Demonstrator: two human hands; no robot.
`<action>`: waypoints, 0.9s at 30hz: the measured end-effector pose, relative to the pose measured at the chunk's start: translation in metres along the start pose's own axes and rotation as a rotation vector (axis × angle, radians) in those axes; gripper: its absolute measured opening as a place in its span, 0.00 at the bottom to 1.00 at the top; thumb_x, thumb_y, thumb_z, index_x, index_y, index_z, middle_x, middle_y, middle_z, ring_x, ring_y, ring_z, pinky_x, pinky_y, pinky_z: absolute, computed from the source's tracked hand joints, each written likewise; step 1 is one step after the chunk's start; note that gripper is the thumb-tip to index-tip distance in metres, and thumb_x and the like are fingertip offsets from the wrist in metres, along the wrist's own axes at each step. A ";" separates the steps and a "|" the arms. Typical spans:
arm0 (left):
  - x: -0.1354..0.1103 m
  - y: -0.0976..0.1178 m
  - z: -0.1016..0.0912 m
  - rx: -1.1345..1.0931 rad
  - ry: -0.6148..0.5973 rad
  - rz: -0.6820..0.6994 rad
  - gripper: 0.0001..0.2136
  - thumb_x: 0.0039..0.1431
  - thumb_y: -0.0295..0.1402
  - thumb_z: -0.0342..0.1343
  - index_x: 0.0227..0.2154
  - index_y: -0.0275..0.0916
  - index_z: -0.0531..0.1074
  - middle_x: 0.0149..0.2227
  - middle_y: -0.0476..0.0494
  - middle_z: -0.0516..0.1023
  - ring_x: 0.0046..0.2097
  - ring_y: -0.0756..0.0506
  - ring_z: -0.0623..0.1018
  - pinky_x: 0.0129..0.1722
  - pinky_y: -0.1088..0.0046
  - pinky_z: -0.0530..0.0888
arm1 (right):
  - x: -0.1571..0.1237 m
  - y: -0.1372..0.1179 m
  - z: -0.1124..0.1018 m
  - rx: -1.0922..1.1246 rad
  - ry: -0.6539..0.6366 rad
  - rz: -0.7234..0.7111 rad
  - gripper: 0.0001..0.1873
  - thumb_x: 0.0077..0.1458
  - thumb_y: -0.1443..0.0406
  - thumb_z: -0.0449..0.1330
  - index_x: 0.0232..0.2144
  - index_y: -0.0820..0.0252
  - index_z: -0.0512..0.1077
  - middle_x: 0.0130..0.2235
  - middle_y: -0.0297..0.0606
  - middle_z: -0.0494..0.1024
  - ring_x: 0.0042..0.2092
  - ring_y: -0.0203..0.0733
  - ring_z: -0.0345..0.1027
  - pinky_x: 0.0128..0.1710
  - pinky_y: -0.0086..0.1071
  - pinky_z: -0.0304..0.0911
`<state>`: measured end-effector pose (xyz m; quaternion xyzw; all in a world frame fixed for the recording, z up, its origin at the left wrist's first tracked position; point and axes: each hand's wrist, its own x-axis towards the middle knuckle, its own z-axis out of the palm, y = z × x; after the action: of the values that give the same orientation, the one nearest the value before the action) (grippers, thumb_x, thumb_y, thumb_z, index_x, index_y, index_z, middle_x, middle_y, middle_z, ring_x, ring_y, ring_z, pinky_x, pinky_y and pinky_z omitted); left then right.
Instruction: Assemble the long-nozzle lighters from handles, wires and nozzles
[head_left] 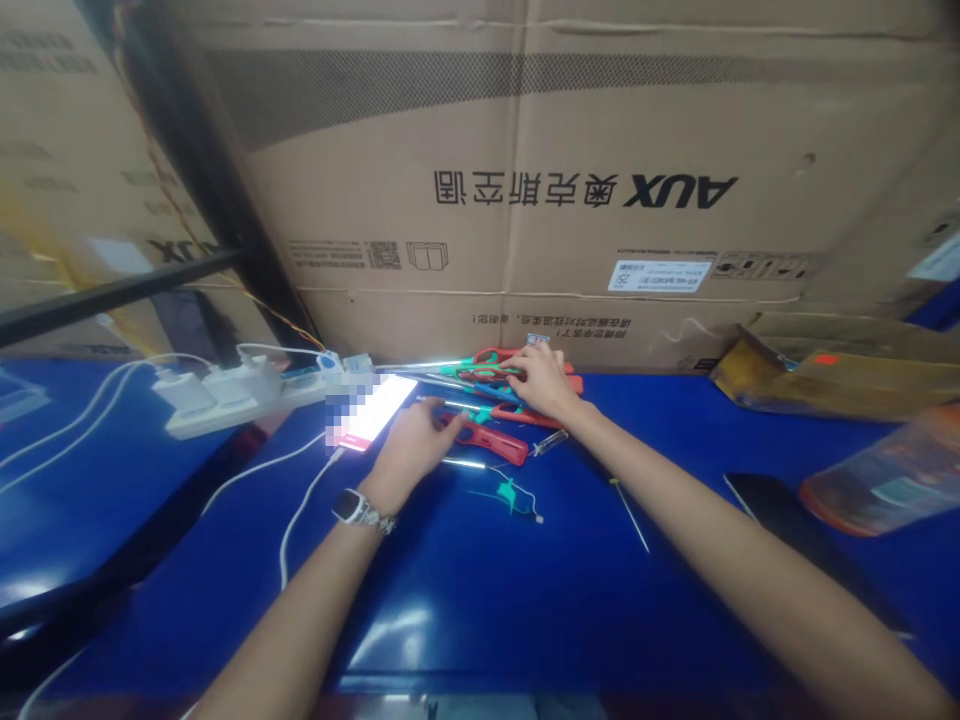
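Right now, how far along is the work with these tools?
Nothing looks set apart yet: red and teal tools lie in one heap. The right hand rests on it; the left hand touches a red tool beside the lit phone. The whole heap remains.

The cardboard box (525,200) walls off the back; power strip (225,400) and cables crowd the left; near blue tabletop (525,600) lies open

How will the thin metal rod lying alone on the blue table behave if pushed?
The thin metal rod looks straight and slender, so probably stiff and light. Lying flat on the glossy blue table, it may slide or roll easily.
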<state>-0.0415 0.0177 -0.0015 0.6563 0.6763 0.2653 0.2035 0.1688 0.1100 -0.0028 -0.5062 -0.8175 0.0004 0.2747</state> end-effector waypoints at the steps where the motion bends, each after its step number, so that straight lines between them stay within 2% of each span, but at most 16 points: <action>1: 0.000 0.000 -0.002 0.045 0.019 0.038 0.20 0.61 0.44 0.57 0.46 0.32 0.74 0.28 0.40 0.80 0.29 0.42 0.79 0.29 0.69 0.71 | -0.002 -0.001 0.001 0.011 0.006 0.004 0.14 0.55 0.67 0.60 0.44 0.54 0.79 0.46 0.45 0.77 0.53 0.58 0.61 0.48 0.48 0.53; 3: 0.001 -0.003 -0.004 0.069 0.019 0.151 0.15 0.61 0.41 0.57 0.43 0.35 0.76 0.28 0.42 0.79 0.31 0.43 0.78 0.32 0.68 0.70 | -0.010 -0.005 -0.002 0.047 0.026 0.012 0.19 0.53 0.69 0.59 0.48 0.53 0.76 0.47 0.44 0.75 0.52 0.57 0.60 0.48 0.47 0.53; 5: 0.004 -0.007 -0.005 0.036 -0.019 0.311 0.09 0.60 0.36 0.58 0.39 0.37 0.77 0.30 0.43 0.79 0.34 0.44 0.77 0.36 0.68 0.70 | -0.024 -0.012 -0.011 0.088 0.044 -0.002 0.26 0.48 0.74 0.56 0.50 0.53 0.74 0.47 0.42 0.73 0.51 0.54 0.60 0.48 0.45 0.54; 7: 0.005 -0.010 -0.008 -0.023 -0.066 0.455 0.05 0.59 0.33 0.59 0.35 0.39 0.77 0.34 0.44 0.78 0.38 0.44 0.76 0.41 0.67 0.70 | -0.042 -0.021 -0.024 0.147 -0.003 -0.041 0.27 0.43 0.79 0.52 0.45 0.55 0.74 0.46 0.41 0.73 0.50 0.51 0.62 0.47 0.43 0.55; 9: 0.002 -0.011 -0.012 -0.086 -0.144 0.515 0.04 0.59 0.33 0.59 0.34 0.40 0.77 0.36 0.45 0.78 0.40 0.45 0.75 0.43 0.68 0.70 | -0.063 -0.029 -0.038 0.221 -0.120 -0.110 0.23 0.41 0.80 0.51 0.38 0.57 0.73 0.44 0.39 0.74 0.49 0.48 0.63 0.50 0.43 0.55; 12: -0.009 -0.008 -0.016 -0.048 -0.282 0.503 0.04 0.58 0.34 0.60 0.34 0.40 0.77 0.37 0.46 0.78 0.40 0.44 0.75 0.43 0.67 0.70 | -0.095 -0.035 -0.052 0.239 -0.275 -0.145 0.20 0.41 0.79 0.53 0.34 0.56 0.71 0.43 0.36 0.75 0.49 0.47 0.64 0.52 0.45 0.53; 15: -0.021 -0.006 -0.016 0.145 -0.285 0.480 0.06 0.57 0.33 0.61 0.37 0.42 0.78 0.41 0.44 0.77 0.46 0.40 0.73 0.45 0.63 0.69 | -0.116 -0.040 -0.056 0.279 -0.306 -0.160 0.14 0.49 0.74 0.58 0.37 0.55 0.71 0.42 0.36 0.75 0.50 0.47 0.64 0.54 0.46 0.52; 17: -0.025 -0.007 -0.013 0.230 -0.271 0.477 0.08 0.57 0.32 0.60 0.40 0.43 0.77 0.45 0.42 0.75 0.49 0.38 0.71 0.47 0.61 0.68 | -0.122 -0.044 -0.055 0.289 -0.302 -0.152 0.07 0.54 0.65 0.62 0.38 0.55 0.71 0.42 0.37 0.75 0.48 0.47 0.64 0.52 0.45 0.54; 20: -0.026 -0.010 -0.008 0.254 -0.275 0.485 0.06 0.60 0.30 0.57 0.39 0.41 0.76 0.43 0.42 0.75 0.47 0.39 0.72 0.46 0.62 0.68 | -0.125 -0.053 -0.053 0.231 -0.300 -0.157 0.16 0.50 0.54 0.68 0.36 0.56 0.72 0.40 0.38 0.74 0.45 0.48 0.64 0.48 0.44 0.56; 23: -0.026 -0.012 -0.003 0.178 -0.288 0.503 0.05 0.61 0.29 0.55 0.36 0.40 0.75 0.39 0.44 0.76 0.42 0.43 0.74 0.43 0.67 0.69 | -0.125 -0.057 -0.051 0.191 -0.305 -0.189 0.12 0.52 0.58 0.68 0.34 0.56 0.72 0.37 0.36 0.75 0.43 0.46 0.65 0.46 0.41 0.55; 26: -0.028 -0.012 -0.001 0.103 -0.312 0.503 0.05 0.61 0.30 0.55 0.36 0.39 0.75 0.35 0.45 0.76 0.38 0.45 0.74 0.38 0.70 0.69 | -0.126 -0.051 -0.048 0.279 -0.302 -0.209 0.01 0.59 0.65 0.62 0.34 0.57 0.73 0.33 0.33 0.77 0.40 0.41 0.68 0.47 0.40 0.55; 27: -0.029 -0.012 -0.001 0.094 -0.317 0.502 0.05 0.61 0.30 0.55 0.36 0.39 0.75 0.35 0.45 0.76 0.37 0.45 0.74 0.37 0.71 0.69 | -0.126 -0.048 -0.047 0.316 -0.291 -0.200 0.02 0.59 0.67 0.61 0.34 0.57 0.73 0.33 0.33 0.78 0.39 0.40 0.69 0.47 0.39 0.56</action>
<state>-0.0496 -0.0111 -0.0103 0.8450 0.4641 0.1702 0.2040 0.1927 -0.0314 -0.0060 -0.3678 -0.8844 0.1741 0.2284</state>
